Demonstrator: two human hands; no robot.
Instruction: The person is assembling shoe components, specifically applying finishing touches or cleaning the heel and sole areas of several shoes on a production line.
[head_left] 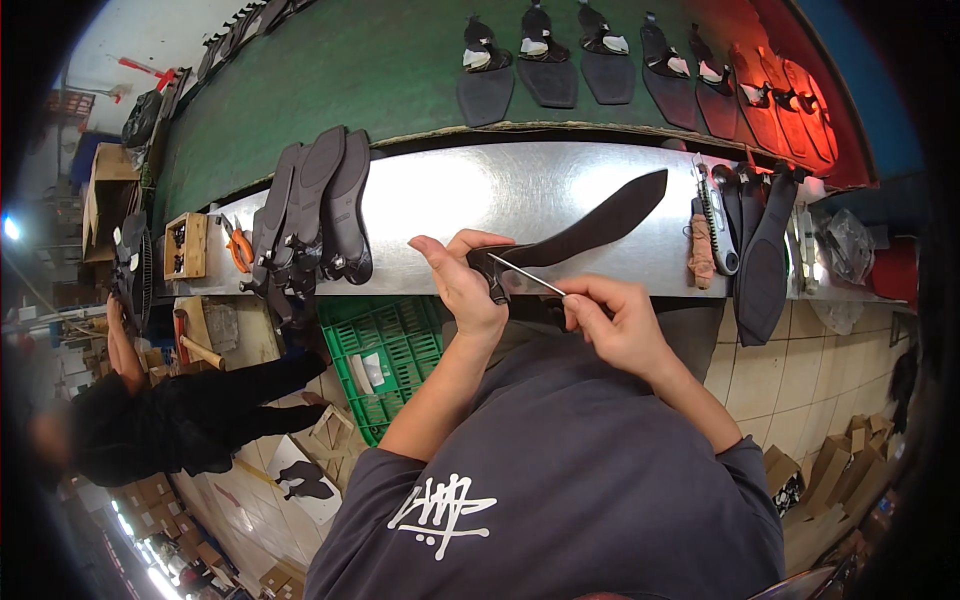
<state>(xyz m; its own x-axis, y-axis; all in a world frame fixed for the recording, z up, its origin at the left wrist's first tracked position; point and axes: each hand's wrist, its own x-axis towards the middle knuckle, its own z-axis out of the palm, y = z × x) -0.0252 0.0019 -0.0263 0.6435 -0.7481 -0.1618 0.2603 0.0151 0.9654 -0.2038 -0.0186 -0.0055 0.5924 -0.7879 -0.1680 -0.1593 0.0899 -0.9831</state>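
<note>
My left hand (467, 290) is closed round the strap end of a black sandal (605, 220), thumb raised. The sandal's long, flat sole points up and to the right above the steel bench. In my right hand (618, 325) is a thin metal rod tool (528, 274), its handle hidden by my fingers. The rod's tip meets the sandal beside the strap, close to my left fingers. Several dark sandals (318, 190) lie overlapped on the bench to the left, straps hanging past the front edge.
The steel bench (430, 190) holds a wooden box (185, 246), orange-handled pliers (238, 248) and a utility knife (724, 215). More sandals (547, 75) line the green surface (400, 70) behind, under red light at right. A green crate (385, 350) is below; a person (180, 420) stands left.
</note>
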